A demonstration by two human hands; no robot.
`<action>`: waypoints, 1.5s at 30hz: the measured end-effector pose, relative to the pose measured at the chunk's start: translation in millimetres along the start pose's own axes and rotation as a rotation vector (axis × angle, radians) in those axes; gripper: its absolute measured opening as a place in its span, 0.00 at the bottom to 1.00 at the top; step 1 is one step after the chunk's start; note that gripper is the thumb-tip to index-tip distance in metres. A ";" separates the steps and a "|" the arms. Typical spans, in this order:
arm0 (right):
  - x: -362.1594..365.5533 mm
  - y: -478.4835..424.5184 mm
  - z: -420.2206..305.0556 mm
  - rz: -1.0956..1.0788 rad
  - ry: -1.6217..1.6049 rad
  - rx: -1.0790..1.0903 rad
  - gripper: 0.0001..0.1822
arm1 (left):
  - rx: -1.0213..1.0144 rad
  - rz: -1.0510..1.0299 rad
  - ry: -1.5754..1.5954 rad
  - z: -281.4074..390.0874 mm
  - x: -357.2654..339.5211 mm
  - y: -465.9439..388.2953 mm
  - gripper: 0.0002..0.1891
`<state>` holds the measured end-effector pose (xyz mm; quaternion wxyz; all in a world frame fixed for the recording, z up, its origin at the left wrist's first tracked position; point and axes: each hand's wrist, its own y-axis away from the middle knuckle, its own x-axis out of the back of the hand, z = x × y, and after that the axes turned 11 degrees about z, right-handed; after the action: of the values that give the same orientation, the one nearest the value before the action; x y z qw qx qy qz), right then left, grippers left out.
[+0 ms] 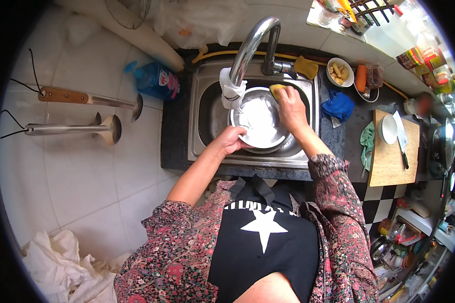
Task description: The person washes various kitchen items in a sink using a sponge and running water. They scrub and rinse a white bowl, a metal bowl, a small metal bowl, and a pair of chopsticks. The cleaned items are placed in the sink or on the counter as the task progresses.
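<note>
In the stainless steel sink (212, 125) I see a shiny metal bowl (259, 121), tilted so that its bright inside faces up. My left hand (232, 141) grips its lower left rim, thumb over the edge. A yellow sponge (277, 91) is pinched in the fingers of my right hand (292, 108), against the bowl's upper right rim. Above the bowl curves a chrome faucet (250, 41), its spout wrapped in a white cloth (232, 89). Whether water runs is hard to tell in the glare.
A blue detergent bottle (155, 80) stands left of the sink. Another yellow sponge (306, 67) lies behind it. To the right are a blue cloth (338, 104), a bowl of ginger-like pieces (340, 72), and a cutting board (386, 163) with a knife (401, 132) and white bowl (388, 129). Ladles (113, 128) hang at left.
</note>
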<state>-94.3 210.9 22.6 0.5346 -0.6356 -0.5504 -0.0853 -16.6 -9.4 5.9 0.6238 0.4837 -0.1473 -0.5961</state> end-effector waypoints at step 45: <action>100.7 180.9 138.5 0.641 -0.741 -1.819 0.17 | -0.610 0.619 -1.298 6.1 28.3 -93.8 0.22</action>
<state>20.6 411.4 -70.4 -0.3536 -0.9028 -0.2126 -0.1216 -70.7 -20.2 -75.3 0.6562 -0.2177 -0.4404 -0.5728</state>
